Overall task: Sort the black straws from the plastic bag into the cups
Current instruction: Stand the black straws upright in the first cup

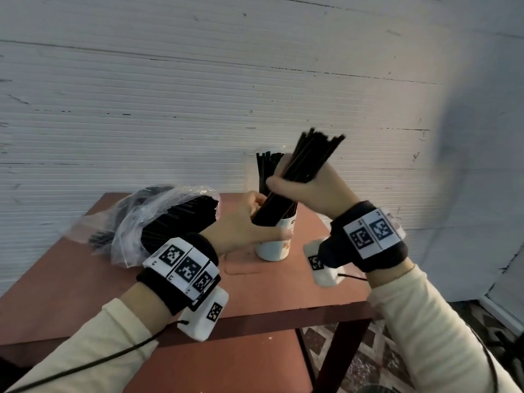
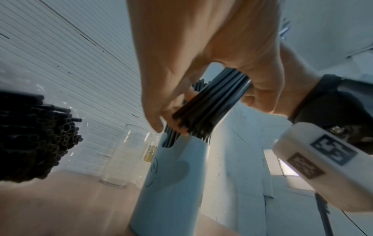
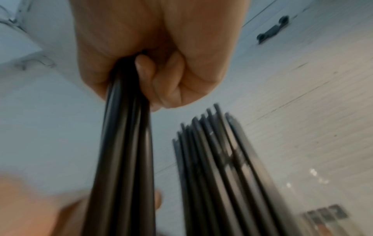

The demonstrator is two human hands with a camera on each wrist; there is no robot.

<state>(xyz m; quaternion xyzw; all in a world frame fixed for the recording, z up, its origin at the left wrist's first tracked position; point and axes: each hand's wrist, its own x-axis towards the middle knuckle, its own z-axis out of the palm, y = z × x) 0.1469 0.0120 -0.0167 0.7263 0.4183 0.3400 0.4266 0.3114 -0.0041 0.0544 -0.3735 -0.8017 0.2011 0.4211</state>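
Stuffing a fistful of black straws (image 1: 304, 171) into the white cup (image 1: 273, 245) on the table (image 1: 85, 293).

Right hand (image 1: 309, 191) is clenched around the bunch, lower ends already in the cup. Left hand (image 1: 241, 225) curls round the cup's rim and the straws. More straws sit in the clear cup (image 2: 125, 153) behind; the plastic bag (image 1: 147, 219) of straws lies just left.

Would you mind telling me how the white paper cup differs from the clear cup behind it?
The white paper cup is opaque; the clear cup is see-through. The left hand holds the white paper cup while the right hand lowers a straw bundle into it; no hand touches the clear cup. Both stand upright on the table holding black straws.
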